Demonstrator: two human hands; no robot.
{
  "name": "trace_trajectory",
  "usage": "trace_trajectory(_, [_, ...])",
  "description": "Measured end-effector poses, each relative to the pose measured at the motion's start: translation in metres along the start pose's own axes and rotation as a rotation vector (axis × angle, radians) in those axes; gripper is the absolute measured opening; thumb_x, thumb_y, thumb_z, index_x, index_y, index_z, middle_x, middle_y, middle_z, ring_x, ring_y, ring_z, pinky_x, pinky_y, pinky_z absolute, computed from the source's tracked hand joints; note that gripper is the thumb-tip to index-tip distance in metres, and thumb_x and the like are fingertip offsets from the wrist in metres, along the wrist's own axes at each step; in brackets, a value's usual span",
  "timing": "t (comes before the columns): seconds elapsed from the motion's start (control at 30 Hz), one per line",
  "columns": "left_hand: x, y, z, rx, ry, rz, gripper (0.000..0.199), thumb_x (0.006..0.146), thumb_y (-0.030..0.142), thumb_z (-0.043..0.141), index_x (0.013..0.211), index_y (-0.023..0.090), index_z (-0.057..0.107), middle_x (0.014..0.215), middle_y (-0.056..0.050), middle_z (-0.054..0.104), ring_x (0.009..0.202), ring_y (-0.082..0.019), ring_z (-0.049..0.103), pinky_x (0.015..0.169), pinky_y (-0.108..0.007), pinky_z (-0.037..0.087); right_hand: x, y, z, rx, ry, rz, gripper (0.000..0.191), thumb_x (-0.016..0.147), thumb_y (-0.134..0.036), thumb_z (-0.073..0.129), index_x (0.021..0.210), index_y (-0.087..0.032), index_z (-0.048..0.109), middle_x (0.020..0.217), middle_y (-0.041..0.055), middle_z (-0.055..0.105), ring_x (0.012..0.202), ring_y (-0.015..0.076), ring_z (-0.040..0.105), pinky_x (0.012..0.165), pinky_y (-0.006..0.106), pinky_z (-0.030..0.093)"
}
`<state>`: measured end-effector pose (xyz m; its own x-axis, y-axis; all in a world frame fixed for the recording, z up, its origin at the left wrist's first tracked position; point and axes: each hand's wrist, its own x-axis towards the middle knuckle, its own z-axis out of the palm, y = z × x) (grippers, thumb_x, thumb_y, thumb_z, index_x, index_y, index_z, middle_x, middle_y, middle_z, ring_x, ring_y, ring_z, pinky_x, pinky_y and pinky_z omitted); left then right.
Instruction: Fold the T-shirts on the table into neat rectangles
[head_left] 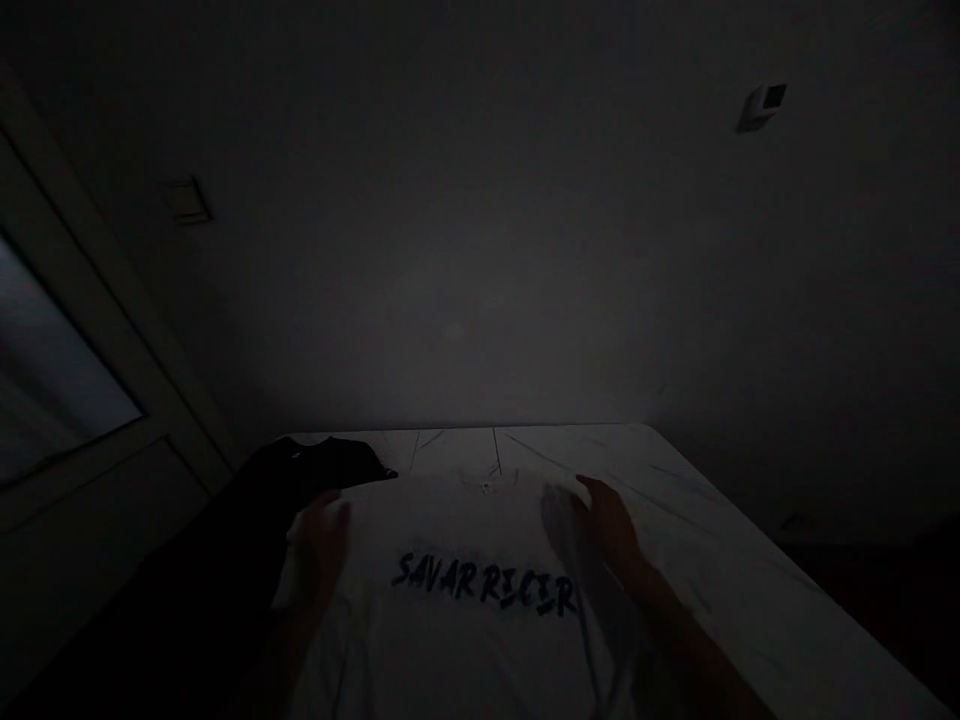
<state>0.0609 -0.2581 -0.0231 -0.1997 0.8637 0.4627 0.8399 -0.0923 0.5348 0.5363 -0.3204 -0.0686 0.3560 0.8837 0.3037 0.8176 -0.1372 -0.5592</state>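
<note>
A white T-shirt (pixel 457 640) with dark lettering across its chest is spread in front of me, its collar towards the far side of the table. My left hand (pixel 324 535) is closed on the shirt's left shoulder edge, slightly blurred. At the opposite shoulder, my right hand (pixel 606 515) grips the fabric, which bunches and folds beside it. Close to my left hand lies a black T-shirt (pixel 307 465), its collar also at the far end. The lower part of the white shirt runs out of view, and the dim light hides detail.
The marble-patterned table (pixel 720 540) backs onto a grey wall (pixel 450 250). A door with a glass pane (pixel 52 360) stands at the left. Two small wall fittings show, a switch plate (pixel 186 201) on the left and a box (pixel 762 106) at upper right.
</note>
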Motion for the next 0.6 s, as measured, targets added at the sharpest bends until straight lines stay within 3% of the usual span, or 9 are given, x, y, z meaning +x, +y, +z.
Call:
trace_trajectory(0.1, [0.017, 0.031, 0.046, 0.283, -0.344, 0.269, 0.041, 0.098, 0.027, 0.045, 0.136, 0.017, 0.057, 0.142, -0.013, 0.06, 0.135, -0.025, 0.051, 0.117, -0.038, 0.035, 0.024, -0.015, 0.016, -0.154, -0.15, -0.003, 0.046, 0.097, -0.032, 0.045, 0.137, -0.014, 0.058, 0.139, 0.0169, 0.061, 0.13, 0.0286, 0.053, 0.108, 0.039, 0.04])
trace_trajectory(0.2, [0.031, 0.052, 0.086, 0.36, -0.458, 0.344, 0.043, 0.096, 0.026, 0.049, 0.139, 0.019, 0.056, 0.144, -0.013, 0.059, 0.136, -0.026, 0.05, 0.117, -0.039, 0.033, 0.027, -0.012, 0.032, -0.266, -0.186, -0.035, 0.043, 0.1, -0.035, 0.044, 0.135, -0.016, 0.061, 0.134, 0.0164, 0.063, 0.124, 0.0285, 0.057, 0.102, 0.038, 0.042])
trace_trajectory(0.27, [0.035, 0.055, 0.1, 0.383, -0.485, 0.334, 0.044, 0.093, 0.025, 0.053, 0.137, 0.019, 0.058, 0.139, -0.014, 0.063, 0.132, -0.029, 0.053, 0.114, -0.046, 0.035, 0.024, -0.005, 0.041, -0.308, -0.166, -0.052, 0.043, 0.1, -0.036, 0.044, 0.136, -0.017, 0.061, 0.131, 0.0155, 0.064, 0.121, 0.0278, 0.058, 0.1, 0.037, 0.042])
trace_trajectory(0.33, [0.034, 0.055, 0.106, 0.408, -0.5, 0.333, 0.045, 0.092, 0.021, 0.054, 0.136, 0.02, 0.058, 0.136, -0.015, 0.064, 0.131, -0.031, 0.054, 0.114, -0.051, 0.032, 0.023, 0.0, 0.046, -0.323, -0.153, -0.046, 0.044, 0.1, -0.036, 0.045, 0.138, -0.018, 0.059, 0.128, 0.0153, 0.066, 0.119, 0.0273, 0.058, 0.099, 0.036, 0.041])
trace_trajectory(0.43, [0.033, 0.056, 0.107, 0.416, -0.498, 0.354, 0.047, 0.091, 0.014, 0.05, 0.138, 0.022, 0.057, 0.136, -0.014, 0.063, 0.131, -0.029, 0.054, 0.115, -0.05, 0.028, 0.023, 0.0, 0.045, -0.319, -0.158, -0.079, 0.04, 0.1, -0.034, 0.043, 0.131, -0.019, 0.065, 0.121, 0.0143, 0.068, 0.116, 0.0263, 0.059, 0.097, 0.035, 0.04])
trace_trajectory(0.6, [0.03, 0.068, 0.097, 0.374, -0.521, 0.378, 0.032, 0.086, 0.01, 0.056, 0.114, 0.019, 0.067, 0.115, -0.011, 0.071, 0.114, -0.026, 0.064, 0.102, -0.04, 0.042, 0.023, -0.008, 0.035, -0.249, -0.147, -0.11, 0.031, 0.1, -0.025, 0.04, 0.11, -0.018, 0.068, 0.113, 0.0131, 0.069, 0.109, 0.0235, 0.061, 0.09, 0.03, 0.041])
